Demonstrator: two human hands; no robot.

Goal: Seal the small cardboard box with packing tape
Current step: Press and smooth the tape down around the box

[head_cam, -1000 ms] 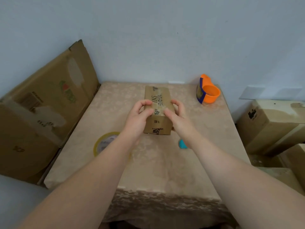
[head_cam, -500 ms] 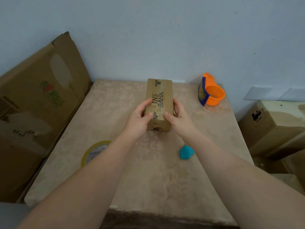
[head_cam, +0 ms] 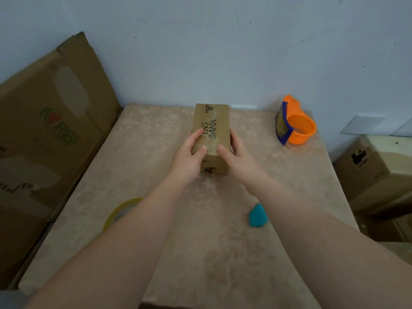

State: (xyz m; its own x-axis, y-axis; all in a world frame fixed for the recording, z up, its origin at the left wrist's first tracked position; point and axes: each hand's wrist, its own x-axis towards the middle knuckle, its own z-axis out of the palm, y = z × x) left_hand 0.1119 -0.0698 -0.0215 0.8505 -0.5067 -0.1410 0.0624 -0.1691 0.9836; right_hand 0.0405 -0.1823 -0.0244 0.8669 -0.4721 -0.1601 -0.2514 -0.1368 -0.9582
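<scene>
ok so I see one small cardboard box (head_cam: pixel 211 130) mid-way across the table (head_cam: pixel 289 186), left hand (head_cam: pixel 189 158) and right hand (head_cam: pixel 237 156) curled round its sides, thumbs pressed on top, one tape roll (head_cam: pixel 119 215) near-left, one orange dispenser (head_cam: pixel 295 127) far-right.

A pale blue-grey painted wall (head_cam: pixel 200 52) fills the view from 10 to 2 o'clock, flecked with a few small dark marks. Against it stands a beige cloth-covered rectangular table (head_cam: pixel 223 253), lit softly and evenly. At 9 o'clock a large flattened brown cardboard carton (head_cam: pixel 55 130) leans beside the table's edge. At 3 o'clock sit stacked brown cardboard boxes (head_cam: pixel 374 175). Above them is a pale flat panel (head_cam: pixel 365 124), possibly a tile.
</scene>
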